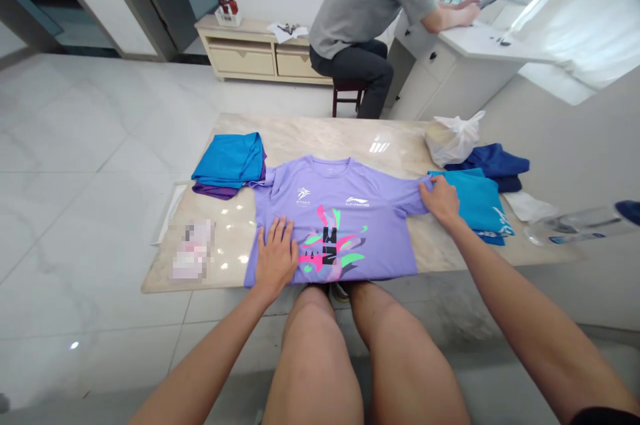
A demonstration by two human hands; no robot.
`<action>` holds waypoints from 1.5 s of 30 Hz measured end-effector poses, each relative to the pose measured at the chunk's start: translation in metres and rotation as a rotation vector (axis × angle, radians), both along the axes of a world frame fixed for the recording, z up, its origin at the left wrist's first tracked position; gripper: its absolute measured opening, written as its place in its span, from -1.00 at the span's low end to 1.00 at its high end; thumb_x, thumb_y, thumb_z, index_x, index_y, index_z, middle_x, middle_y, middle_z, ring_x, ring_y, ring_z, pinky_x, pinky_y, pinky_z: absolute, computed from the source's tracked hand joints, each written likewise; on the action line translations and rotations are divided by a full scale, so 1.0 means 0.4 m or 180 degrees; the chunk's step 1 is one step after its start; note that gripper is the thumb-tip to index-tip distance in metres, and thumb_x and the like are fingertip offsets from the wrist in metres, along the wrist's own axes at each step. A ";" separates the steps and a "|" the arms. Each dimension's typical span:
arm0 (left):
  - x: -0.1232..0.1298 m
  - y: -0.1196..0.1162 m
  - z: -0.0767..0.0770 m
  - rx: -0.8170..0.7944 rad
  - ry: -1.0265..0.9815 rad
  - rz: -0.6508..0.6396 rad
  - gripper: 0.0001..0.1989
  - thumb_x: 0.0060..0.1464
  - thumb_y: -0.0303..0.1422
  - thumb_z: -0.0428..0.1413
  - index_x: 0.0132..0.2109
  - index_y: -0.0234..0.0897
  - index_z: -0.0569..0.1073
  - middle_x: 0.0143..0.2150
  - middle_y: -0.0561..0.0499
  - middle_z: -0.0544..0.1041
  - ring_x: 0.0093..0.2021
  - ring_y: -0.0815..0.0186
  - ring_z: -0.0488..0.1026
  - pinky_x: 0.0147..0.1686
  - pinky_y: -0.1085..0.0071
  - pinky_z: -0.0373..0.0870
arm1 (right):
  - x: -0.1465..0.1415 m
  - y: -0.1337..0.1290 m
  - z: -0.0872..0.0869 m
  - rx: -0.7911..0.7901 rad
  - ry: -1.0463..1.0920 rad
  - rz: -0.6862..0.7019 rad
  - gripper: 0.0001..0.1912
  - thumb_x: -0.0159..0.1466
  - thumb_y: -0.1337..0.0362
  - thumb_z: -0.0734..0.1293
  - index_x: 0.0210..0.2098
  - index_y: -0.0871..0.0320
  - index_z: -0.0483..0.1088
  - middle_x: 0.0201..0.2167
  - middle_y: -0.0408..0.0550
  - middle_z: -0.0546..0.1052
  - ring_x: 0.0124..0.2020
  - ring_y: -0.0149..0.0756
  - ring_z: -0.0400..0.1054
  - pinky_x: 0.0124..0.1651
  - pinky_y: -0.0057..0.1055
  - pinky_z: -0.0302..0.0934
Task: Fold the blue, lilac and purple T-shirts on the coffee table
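Observation:
A purple T-shirt (375,232) with a colourful print lies spread face up on the marble-topped table (300,128), its collar pointing away from me. My left hand (275,255) rests flat on the shirt's lower left part, fingers stretched out. At the far right, my right hand (442,200) has its fingers closed on the end of the shirt's sleeve. Just beyond that hand lies a folded light-blue garment (475,202). To the left of the shirt, a folded blue garment (227,157) is stacked on a dark purple one (215,192).
A white plastic bag (455,135), dark-blue clothes (493,162), a white tissue (530,205) and a lying clear bottle (580,224) are on the right. A blurred pinkish packet (194,248) lies at left. Beyond the table, a person (370,5) sits on a stool (347,92).

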State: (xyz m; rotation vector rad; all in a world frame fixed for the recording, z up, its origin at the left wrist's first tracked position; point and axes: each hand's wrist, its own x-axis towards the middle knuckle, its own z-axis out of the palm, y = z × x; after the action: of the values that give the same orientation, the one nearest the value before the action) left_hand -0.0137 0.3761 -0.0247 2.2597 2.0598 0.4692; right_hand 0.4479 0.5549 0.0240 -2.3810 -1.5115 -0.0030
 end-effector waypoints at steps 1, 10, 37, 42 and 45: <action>0.001 0.000 0.001 0.0000 -0.0007 -0.0004 -0.42 0.48 -0.33 -0.11 0.52 -0.31 0.40 0.57 -0.22 0.36 0.60 -0.05 0.23 0.61 -0.25 0.00 | -0.016 -0.001 0.017 0.0031 -0.0079 0.0039 -0.54 0.45 0.07 0.36 0.20 0.25 0.48 0.01 0.33 0.63 0.07 0.14 0.54 0.15 -0.06 0.40; 0.004 0.002 0.018 -0.0192 -0.0053 0.0017 -0.39 0.47 -0.32 -0.13 0.55 -0.33 0.37 0.60 -0.25 0.32 0.62 -0.07 0.19 0.63 -0.25 -0.09 | -0.391 0.054 0.035 0.0171 0.0511 0.1909 -0.69 0.53 0.16 0.28 0.13 0.20 0.47 -0.13 0.18 0.70 -0.06 0.01 0.60 0.14 -0.18 0.41; 0.169 0.115 0.079 -0.0311 -0.0100 -0.0191 -0.59 0.49 -0.22 0.01 0.33 -0.26 0.46 0.38 -0.33 0.50 0.38 -0.08 0.45 0.43 -0.12 0.31 | -0.014 -0.247 -0.206 -0.0088 -0.0179 0.1965 -0.25 0.56 0.02 0.11 0.59 0.30 0.20 0.64 0.25 0.14 0.68 0.11 -0.04 0.64 0.13 -0.02; -0.004 0.312 0.112 -0.0699 -0.0245 0.1438 -0.58 0.44 -0.21 0.05 0.28 -0.39 0.41 0.33 -0.50 0.49 0.39 -0.25 0.44 0.28 -0.14 0.40 | -0.015 -0.247 -0.216 0.0025 -0.0129 0.1846 -0.28 0.56 0.05 0.11 0.60 0.22 0.21 0.63 0.21 0.17 0.66 0.13 0.00 0.63 0.18 0.00; -0.050 0.382 0.102 -0.0829 -0.0277 0.1599 -0.54 0.41 -0.13 0.08 0.21 -0.44 0.44 0.34 -0.63 0.46 0.39 -0.39 0.42 0.27 -0.25 0.38 | -0.024 -0.247 -0.205 0.0012 -0.0119 0.1874 -0.29 0.57 0.05 0.07 0.58 0.26 0.23 0.63 0.22 0.16 0.66 0.13 0.00 0.63 0.14 0.00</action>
State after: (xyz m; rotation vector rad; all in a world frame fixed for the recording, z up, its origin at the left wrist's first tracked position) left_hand -0.0336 0.5288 0.0162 1.5476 2.4658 0.2863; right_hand 0.4382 0.4560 -0.0581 -1.8540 -2.1632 0.0837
